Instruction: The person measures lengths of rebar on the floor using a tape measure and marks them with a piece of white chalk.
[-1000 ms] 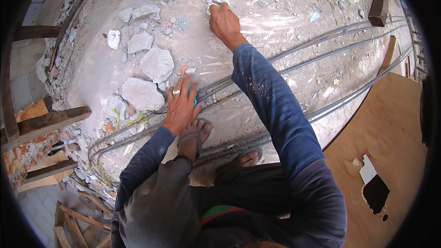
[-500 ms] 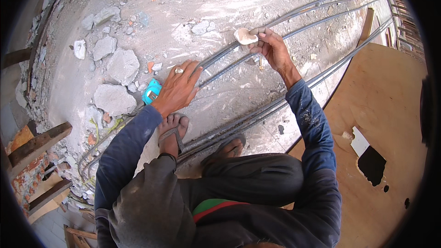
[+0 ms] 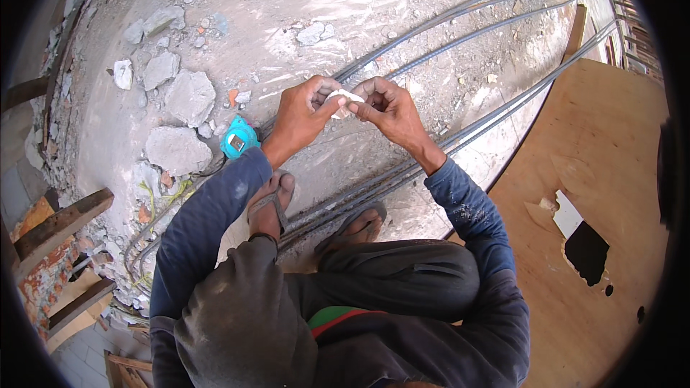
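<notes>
Both hands meet over the steel rebars and pinch a small white chip, perhaps of tile or plaster; the fingers cover much of it. My left hand grips its left side between thumb and fingers. From the other side my right hand holds it the same way. A turquoise tape measure lies on the dusty ground just left of my left wrist.
Broken concrete chunks lie to the left. More rebars run past my sandalled feet toward the far right. A brown plywood sheet with a ragged hole covers the right side. Timber pieces stick in at the left.
My left hand has lifted off the rebars and now grips the chip too. My right hand has brought the chip left and nearer to me.
</notes>
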Available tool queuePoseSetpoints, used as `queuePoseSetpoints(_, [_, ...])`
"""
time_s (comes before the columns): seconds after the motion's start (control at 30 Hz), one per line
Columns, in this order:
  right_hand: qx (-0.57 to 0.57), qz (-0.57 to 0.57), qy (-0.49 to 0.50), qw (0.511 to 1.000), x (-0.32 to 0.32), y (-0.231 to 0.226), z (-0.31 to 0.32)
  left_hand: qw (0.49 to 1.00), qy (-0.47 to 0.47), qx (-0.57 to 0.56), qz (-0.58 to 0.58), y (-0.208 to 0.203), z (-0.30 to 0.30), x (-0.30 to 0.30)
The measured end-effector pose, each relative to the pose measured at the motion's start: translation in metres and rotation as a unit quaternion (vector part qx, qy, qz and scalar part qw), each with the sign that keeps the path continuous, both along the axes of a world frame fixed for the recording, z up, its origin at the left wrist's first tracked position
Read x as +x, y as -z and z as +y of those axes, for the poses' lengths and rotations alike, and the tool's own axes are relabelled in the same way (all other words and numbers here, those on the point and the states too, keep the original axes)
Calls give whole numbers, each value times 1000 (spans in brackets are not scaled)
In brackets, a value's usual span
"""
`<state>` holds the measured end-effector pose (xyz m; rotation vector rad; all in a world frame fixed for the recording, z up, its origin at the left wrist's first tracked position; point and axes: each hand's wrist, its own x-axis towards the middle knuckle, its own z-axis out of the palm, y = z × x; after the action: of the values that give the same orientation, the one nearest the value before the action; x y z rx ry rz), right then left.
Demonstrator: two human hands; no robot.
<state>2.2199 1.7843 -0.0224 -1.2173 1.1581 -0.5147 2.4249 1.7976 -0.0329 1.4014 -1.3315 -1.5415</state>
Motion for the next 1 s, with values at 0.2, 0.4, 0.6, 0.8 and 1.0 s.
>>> queuePoseSetpoints(0.2, [-220,74,9,973,23,2,17,999,-18,-22,-30,-1,16,5])
queuePoseSetpoints(0.4, [-119,65,-25,990,19,10,27,989,14,-101,-105,6,22,11])
queuePoseSetpoints(0.6, [56,-93,59,992,22,23,37,990,31,-83,-114,6,33,9])
queuePoseSetpoints(0.8, [70,79,-1,994,-2,22,25,985,104,-4,-137,11,40,16])
queuePoseSetpoints(1.0, [74,-50,143,986,-19,39,13,934,264,-133,-201,21,56,15])
